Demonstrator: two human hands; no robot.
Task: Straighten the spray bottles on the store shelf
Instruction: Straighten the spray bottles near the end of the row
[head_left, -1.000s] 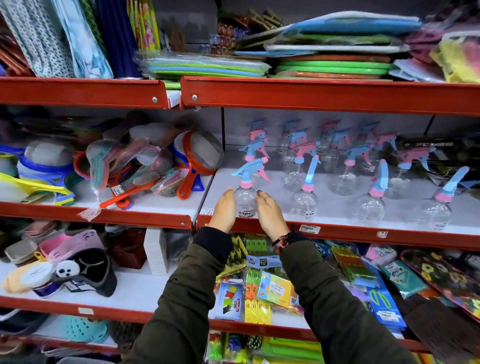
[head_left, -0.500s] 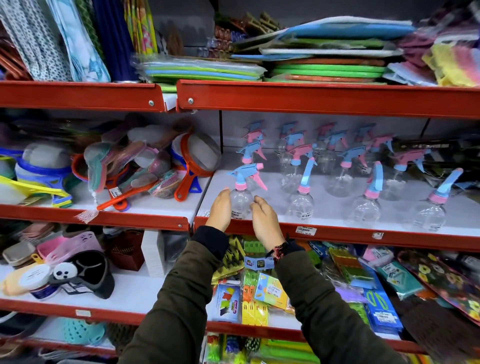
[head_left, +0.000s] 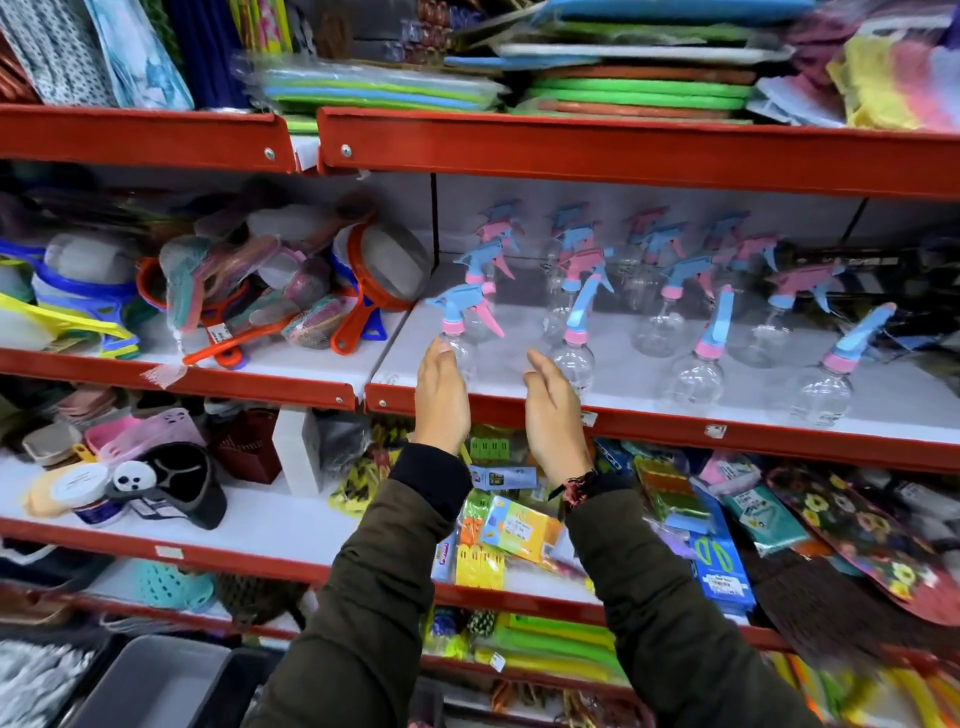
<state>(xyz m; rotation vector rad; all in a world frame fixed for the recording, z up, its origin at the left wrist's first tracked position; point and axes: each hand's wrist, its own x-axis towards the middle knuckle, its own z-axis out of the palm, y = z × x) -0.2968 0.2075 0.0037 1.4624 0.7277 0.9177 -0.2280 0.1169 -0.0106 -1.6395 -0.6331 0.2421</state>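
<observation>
**Hands flank the front-left spray bottle**

I hold my left hand (head_left: 441, 400) open, fingertips at the side of the front-left spray bottle (head_left: 460, 332) on the shelf (head_left: 649, 415). My right hand (head_left: 553, 410), also open, hovers apart to that bottle's right, nearer its neighbour (head_left: 574, 348). The bottle stands upright, nozzle pointing left; my left hand is closer.
</observation>
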